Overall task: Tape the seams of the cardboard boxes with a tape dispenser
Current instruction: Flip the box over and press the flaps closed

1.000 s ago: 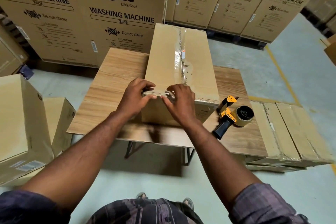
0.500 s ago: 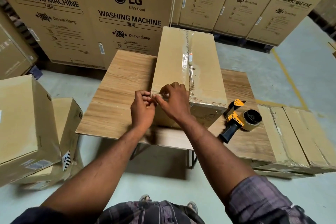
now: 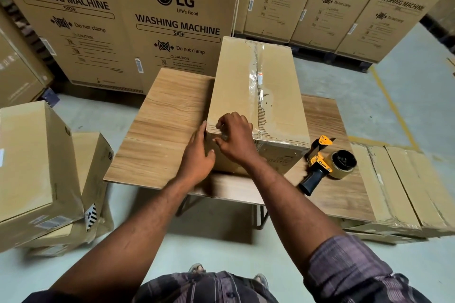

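Nearest the camera, two bare forearms reached out from checked sleeves [image 3: 349, 268] toward the near-left corner of the cardboard box [image 3: 234, 76]. The left hand [image 3: 197, 160] lay flat against the box's left side at that corner, fingers straight and pressing. The right hand [image 3: 236, 138] sat just beside it, fingers curled over the near top edge and thumb on the front face, so that it gripped that edge (whether a loose end of tape was under the fingertips could not be told). The two hands were close together, almost touching.

The box stood lengthwise on the wooden table [image 3: 162, 130], running from a little back of the near edge to the far edge, right of centre. A strip of clear tape [image 3: 257, 81] ran along its top seam, wrinkled in places. The tape dispenser [image 3: 325, 167] lay on its side toward the table's near-right corner, just beside the box, black handle pointing to the near edge, touched by neither hand.

On the floor, plain brown boxes [image 3: 32, 162] stood left of the table and more boxes [image 3: 406, 187] right of it. Behind everything rose a wall of washing machine cartons [image 3: 123, 19].
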`<state>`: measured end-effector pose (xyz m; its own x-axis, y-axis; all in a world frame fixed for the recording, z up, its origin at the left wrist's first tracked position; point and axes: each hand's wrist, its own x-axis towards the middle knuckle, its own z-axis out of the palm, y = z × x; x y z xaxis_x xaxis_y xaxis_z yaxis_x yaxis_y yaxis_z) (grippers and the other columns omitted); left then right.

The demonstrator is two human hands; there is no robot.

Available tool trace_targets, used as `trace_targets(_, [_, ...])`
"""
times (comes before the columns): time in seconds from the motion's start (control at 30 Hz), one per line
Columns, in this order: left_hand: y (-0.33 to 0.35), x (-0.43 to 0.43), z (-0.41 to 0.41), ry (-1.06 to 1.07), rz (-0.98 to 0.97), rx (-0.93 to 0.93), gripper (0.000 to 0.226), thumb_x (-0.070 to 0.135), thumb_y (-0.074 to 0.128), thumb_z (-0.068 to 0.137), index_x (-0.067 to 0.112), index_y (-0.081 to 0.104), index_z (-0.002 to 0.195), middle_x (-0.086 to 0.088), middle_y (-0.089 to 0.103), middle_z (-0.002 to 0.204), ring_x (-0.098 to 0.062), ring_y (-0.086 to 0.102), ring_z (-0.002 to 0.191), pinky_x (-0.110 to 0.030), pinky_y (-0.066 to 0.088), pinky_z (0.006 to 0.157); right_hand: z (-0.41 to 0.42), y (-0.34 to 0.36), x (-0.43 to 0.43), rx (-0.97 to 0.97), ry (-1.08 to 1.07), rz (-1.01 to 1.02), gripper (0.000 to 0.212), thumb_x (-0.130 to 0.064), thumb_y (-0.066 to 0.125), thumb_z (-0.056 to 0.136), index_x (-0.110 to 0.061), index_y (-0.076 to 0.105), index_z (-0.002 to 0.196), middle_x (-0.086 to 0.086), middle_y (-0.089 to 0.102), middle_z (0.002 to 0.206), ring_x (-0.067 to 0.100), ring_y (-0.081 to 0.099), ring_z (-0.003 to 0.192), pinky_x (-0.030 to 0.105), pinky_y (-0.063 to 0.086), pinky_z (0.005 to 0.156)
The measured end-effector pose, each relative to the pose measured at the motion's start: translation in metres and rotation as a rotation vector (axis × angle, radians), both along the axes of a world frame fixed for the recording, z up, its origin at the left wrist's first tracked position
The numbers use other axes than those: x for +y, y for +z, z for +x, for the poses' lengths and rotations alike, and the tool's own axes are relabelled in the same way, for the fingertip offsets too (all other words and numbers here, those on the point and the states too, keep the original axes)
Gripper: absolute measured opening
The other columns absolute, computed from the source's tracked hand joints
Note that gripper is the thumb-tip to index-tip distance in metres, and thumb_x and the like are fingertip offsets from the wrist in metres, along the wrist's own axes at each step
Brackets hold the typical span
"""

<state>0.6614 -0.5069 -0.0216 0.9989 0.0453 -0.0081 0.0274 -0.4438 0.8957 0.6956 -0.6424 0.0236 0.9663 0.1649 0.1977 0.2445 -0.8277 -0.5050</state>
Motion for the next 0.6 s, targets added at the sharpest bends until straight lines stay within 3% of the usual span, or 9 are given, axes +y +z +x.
trace_targets(0.07, [-0.004, 0.000, 0.002, -0.098, 0.029, 0.135, 0.086, 0.003, 0.060, 0.087, 0.029, 0.019, 0.158, -0.003, 0.055, 0.140, -0.020, 0.055, 0.122, -0.024, 0.044, 0.092, -0.002, 0.000, -0.001, -0.005, -0.015, 0.044, 0.039, -0.026, 0.079, 0.073, -0.019, 0.059, 0.106, 0.001, 0.057, 0.105, 0.024, 0.051, 0.100, 0.044, 0.043, 0.086])
trace_targets(0.13, [-0.004, 0.005, 0.007, -0.117, 0.069, 0.240, 0.078, 0.005, 0.059, 0.087, 0.029, 0.029, 0.155, -0.005, 0.060, 0.134, -0.024, 0.058, 0.119, -0.023, 0.042, 0.086, -0.003, 0.000, 0.000, -0.021, -0.022, 0.052, 0.045, -0.034, 0.077, 0.075, -0.017, 0.060, 0.112, 0.004, 0.058, 0.109, 0.025, 0.051, 0.102, 0.043, 0.044, 0.087])
trace_targets(0.2, [-0.001, 0.009, 0.011, -0.064, 0.065, 0.234, 0.076, 0.004, 0.057, 0.086, 0.029, 0.032, 0.154, -0.004, 0.058, 0.138, -0.023, 0.056, 0.124, -0.026, 0.046, 0.091, -0.005, 0.000, 0.002, -0.032, -0.040, 0.049, 0.052, -0.043, 0.072, 0.078, -0.014, 0.060, 0.119, 0.008, 0.058, 0.116, 0.027, 0.051, 0.107, 0.042, 0.043, 0.089])
trace_targets(0.3, [0.008, 0.009, 0.014, -0.097, 0.019, 0.170, 0.086, 0.004, 0.057, 0.084, 0.034, 0.022, 0.157, 0.003, 0.057, 0.136, -0.020, 0.057, 0.122, -0.032, 0.050, 0.098, -0.007, 0.004, 0.004, -0.028, -0.060, -0.015, 0.062, -0.051, 0.061, 0.082, -0.012, 0.056, 0.130, 0.009, 0.054, 0.131, 0.030, 0.048, 0.117, 0.044, 0.040, 0.092])
trace_targets(0.4, [0.020, 0.023, 0.030, -0.281, 0.227, 0.220, 0.063, 0.008, 0.058, 0.087, 0.025, 0.043, 0.145, -0.003, 0.063, 0.128, -0.026, 0.060, 0.118, -0.028, 0.048, 0.091, -0.015, 0.005, 0.010, 0.028, -0.022, -0.233, 0.073, -0.047, 0.065, 0.087, -0.012, 0.042, 0.147, 0.010, 0.035, 0.156, 0.030, 0.034, 0.140, 0.047, 0.031, 0.104])
trace_targets(0.5, [0.047, 0.036, 0.055, -0.212, 0.331, 0.064, 0.062, -0.007, 0.048, 0.087, 0.009, 0.045, 0.147, -0.017, 0.054, 0.144, -0.029, 0.052, 0.133, -0.029, 0.041, 0.106, -0.028, 0.000, 0.019, 0.078, -0.048, -0.346, 0.086, -0.049, 0.060, 0.094, -0.009, 0.020, 0.159, 0.016, 0.011, 0.168, 0.033, 0.009, 0.155, 0.053, 0.017, 0.120])
trace_targets(0.6, [0.068, 0.026, 0.072, -0.282, 0.331, -0.116, 0.062, -0.010, 0.041, 0.092, 0.010, 0.042, 0.151, -0.012, 0.047, 0.151, -0.022, 0.045, 0.139, -0.018, 0.032, 0.109, -0.028, 0.000, 0.028, 0.143, -0.182, -0.317, 0.097, -0.059, 0.053, 0.095, -0.003, 0.008, 0.161, 0.019, 0.000, 0.169, 0.035, -0.003, 0.157, 0.056, 0.005, 0.123])
